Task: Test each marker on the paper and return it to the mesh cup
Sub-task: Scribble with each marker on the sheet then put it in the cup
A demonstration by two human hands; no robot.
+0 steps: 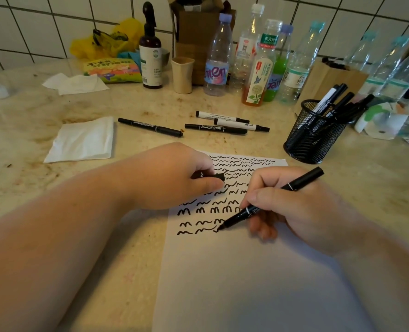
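A white paper [234, 271] lies on the counter, its upper part covered with rows of black squiggles. My right hand [292, 207] grips a black marker [270, 200], whose tip touches the paper at the end of the lowest squiggle row. My left hand [172, 176] rests on the paper's upper left corner and pinches the marker's black cap [213, 176]. The black mesh cup [313, 134] stands to the upper right and holds several markers. Several more markers lie on the counter beyond the paper: a black one [151, 127] at the left, others [227, 122] grouped together.
Folded tissues [81, 140] lie left of the paper. Along the tiled wall stand plastic bottles [218, 58], a dark spray bottle [151, 53], a beige cup [182, 75], a snack bag [112, 70], a yellow bag [107, 41] and a brown paper bag [328, 80].
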